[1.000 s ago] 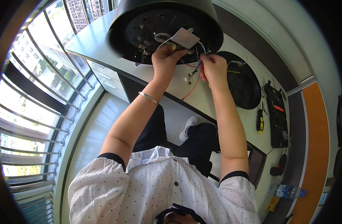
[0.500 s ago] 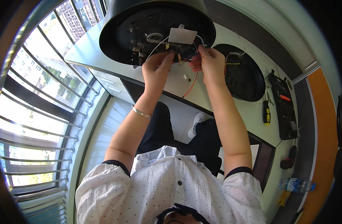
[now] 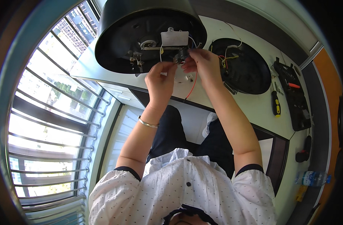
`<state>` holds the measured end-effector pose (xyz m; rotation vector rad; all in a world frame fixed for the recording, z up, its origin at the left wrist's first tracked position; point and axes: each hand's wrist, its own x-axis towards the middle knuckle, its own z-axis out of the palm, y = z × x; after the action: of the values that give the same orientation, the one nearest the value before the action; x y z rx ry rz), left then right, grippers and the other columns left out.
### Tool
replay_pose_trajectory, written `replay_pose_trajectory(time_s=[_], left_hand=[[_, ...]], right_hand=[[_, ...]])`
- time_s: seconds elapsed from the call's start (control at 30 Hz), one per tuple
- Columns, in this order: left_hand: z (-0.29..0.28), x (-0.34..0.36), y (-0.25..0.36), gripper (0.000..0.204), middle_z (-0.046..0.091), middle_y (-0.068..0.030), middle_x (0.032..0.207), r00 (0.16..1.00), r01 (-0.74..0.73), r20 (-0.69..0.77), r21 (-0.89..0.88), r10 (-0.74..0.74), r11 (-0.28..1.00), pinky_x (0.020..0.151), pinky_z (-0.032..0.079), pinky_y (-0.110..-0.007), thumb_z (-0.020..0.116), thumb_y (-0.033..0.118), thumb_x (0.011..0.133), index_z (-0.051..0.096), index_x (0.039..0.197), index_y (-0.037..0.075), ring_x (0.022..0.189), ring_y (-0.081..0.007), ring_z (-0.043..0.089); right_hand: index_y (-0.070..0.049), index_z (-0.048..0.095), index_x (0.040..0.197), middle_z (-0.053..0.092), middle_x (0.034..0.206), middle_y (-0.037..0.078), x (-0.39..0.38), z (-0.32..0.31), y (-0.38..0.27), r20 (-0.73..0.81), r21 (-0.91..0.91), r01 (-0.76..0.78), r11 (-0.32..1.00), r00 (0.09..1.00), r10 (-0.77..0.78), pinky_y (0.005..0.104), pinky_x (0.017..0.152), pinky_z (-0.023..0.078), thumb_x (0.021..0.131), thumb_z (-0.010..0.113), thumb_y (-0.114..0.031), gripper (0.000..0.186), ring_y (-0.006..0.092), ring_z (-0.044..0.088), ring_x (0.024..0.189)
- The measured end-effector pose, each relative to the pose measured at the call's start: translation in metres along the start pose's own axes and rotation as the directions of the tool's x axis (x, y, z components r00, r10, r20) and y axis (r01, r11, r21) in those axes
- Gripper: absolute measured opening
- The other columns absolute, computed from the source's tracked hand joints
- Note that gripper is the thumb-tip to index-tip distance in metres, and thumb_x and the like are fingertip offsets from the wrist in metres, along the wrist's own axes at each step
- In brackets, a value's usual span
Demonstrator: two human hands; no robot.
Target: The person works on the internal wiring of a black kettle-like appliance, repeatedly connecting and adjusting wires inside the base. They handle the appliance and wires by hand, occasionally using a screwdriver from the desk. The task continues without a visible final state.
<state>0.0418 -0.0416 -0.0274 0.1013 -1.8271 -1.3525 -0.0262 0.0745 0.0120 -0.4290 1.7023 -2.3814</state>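
Observation:
A large black round appliance housing (image 3: 152, 22), like a cooker body, lies with its open underside toward me. Inside it show a pale metal plate (image 3: 175, 38), white wires and metal terminals (image 3: 136, 61). At its lower rim, a small dark component (image 3: 181, 55) sits between my hands. My left hand (image 3: 161, 75) is closed in a pinch at the component's lower left; what its fingertips hold is hidden. On the other side my right hand (image 3: 202, 63) closes its thumb and fingers on the component. A red wire (image 3: 193, 87) hangs below the right hand.
A black round base cover (image 3: 254, 77) with coloured wires lies on the white table (image 3: 250, 108). Farther right are a yellow-black screwdriver (image 3: 276, 104), an opened black tool case (image 3: 295, 95) and a plastic bottle (image 3: 312, 178). A barred window (image 3: 51, 123) stands at left.
My view has shifted, so the housing sits further left and the tools further right. Both hands have drawn closer together around the dark component, and the right hand has come off the white wire.

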Motion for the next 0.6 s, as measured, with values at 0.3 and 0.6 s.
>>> replay_pose_trajectory(time_s=[0.3, 0.6], left_hand=[[0.01, -0.006, 0.017, 0.009, 0.062, -0.0058, 0.071, 0.928, -0.351, -0.056, 0.201, 0.369, 0.915, 0.046, 0.045, -0.024, 0.068, -0.002, 0.073, 0.063, 0.079, 0.003, 0.056, -0.0149, 0.057], [0.009, -0.003, 0.022, 0.008, 0.062, -0.0054, 0.071, 0.948, -0.285, -0.096, 0.17, 0.304, 0.943, 0.048, 0.046, -0.022, 0.07, 0.0, 0.073, 0.064, 0.079, 0.002, 0.054, -0.0118, 0.058]], right_hand=[[0.002, 0.054, 0.108, 0.06, 0.095, 0.015, -0.03, -0.003, 0.014, 0.025, -0.019, 0.333, 0.943, 0.943, -0.332, 0.0298, 0.06, 0.056, 0.081, 0.05, 0.01, 0.028, 0.0197, 0.066, 0.077], [-0.004, 0.058, 0.109, 0.057, 0.096, 0.012, -0.036, -0.007, 0.025, 0.391, -0.619, 0.744, 0.251, 0.569, -0.724, 0.0311, 0.061, 0.054, 0.076, 0.061, 0.007, 0.035, 0.0263, 0.063, 0.077]])
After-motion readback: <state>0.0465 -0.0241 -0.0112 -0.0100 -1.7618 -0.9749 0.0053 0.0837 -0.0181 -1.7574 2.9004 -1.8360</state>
